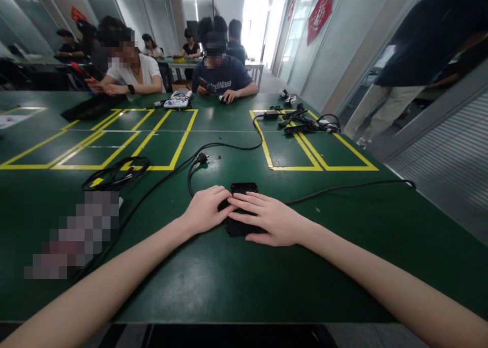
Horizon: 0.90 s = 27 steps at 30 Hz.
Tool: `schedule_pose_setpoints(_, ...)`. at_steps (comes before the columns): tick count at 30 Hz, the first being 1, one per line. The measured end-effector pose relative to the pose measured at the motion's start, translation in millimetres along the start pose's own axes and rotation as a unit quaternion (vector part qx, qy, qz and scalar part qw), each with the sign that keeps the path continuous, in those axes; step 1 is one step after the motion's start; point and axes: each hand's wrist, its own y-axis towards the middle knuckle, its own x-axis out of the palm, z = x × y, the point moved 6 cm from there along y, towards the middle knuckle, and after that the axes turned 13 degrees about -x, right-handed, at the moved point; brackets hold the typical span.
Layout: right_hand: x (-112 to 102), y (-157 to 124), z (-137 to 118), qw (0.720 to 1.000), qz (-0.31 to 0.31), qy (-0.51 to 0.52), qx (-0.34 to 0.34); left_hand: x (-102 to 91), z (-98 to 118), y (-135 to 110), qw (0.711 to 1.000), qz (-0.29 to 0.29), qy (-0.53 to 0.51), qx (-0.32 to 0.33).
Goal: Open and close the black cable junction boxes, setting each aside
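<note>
A black rectangular plastic casing (239, 229) lies on the green table (183, 282), largely covered by my hands. My left hand (208, 209) curls its fingers and thumb round the casing's left side. Across its middle lies my right hand (267, 218), fingers stretched out and slightly spread, the fingertips meeting those of my left hand. A short black cord with a plug (202, 158) runs toward my left hand. Another black cable (343, 187) stretches from behind my right hand to the table's right edge. What is between my hands is hidden.
Coiled black cable (114, 174) and a blurred-out pale object (76, 236) lie at left. Yellow tape (183, 139) marks rectangles. Black adapters and cables (305, 121) are heaped at the far right. People (224, 73) sit opposite; a standing person (415, 48) is at right.
</note>
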Motion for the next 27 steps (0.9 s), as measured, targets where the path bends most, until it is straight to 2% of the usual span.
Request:
schedule_pose_setpoints(5, -6.3, -10.3, 9.1, 0.998, 0.051, 0.018, 0.017, -0.6, -2.2, 0.9, 1.0, 0.009, 0.005, -0.021)
schedule_pose_setpoints(9, -18.1, -25.9, 23.5, 0.991, 0.106, 0.005, 0.078, -1.4, -2.2, 0.5, 1.0, 0.017, 0.002, -0.019)
schedule_pose_setpoints(11, -20.6, -28.5, 24.9, 0.989, 0.12, 0.018, 0.087, -1.9, -1.9, 0.0, 1.0, 0.02, 0.001, -0.018)
schedule_pose_setpoints(16, -16.5, -17.5, 14.4, 0.991, 0.12, 0.022, 0.053, -3.3, -1.1, -1.5, 0.999, 0.027, -0.001, -0.018)
schedule_pose_setpoints(20, -13.2, -10.7, 12.4, 0.989, 0.124, -0.03, 0.073, -6.0, -2.8, -1.5, 0.999, 0.044, -0.016, -0.026)
schedule_pose_setpoints(25, -10.5, -5.7, 7.5, 0.989, 0.093, -0.087, 0.071, -12.9, -4.6, -1.4, 0.995, 0.081, -0.049, -0.022)
schedule_pose_setpoints(27, -14.8, -7.0, 7.8, 0.985, 0.107, -0.104, 0.083, -17.3, -2.7, -2.2, 0.993, 0.094, -0.063, -0.015)
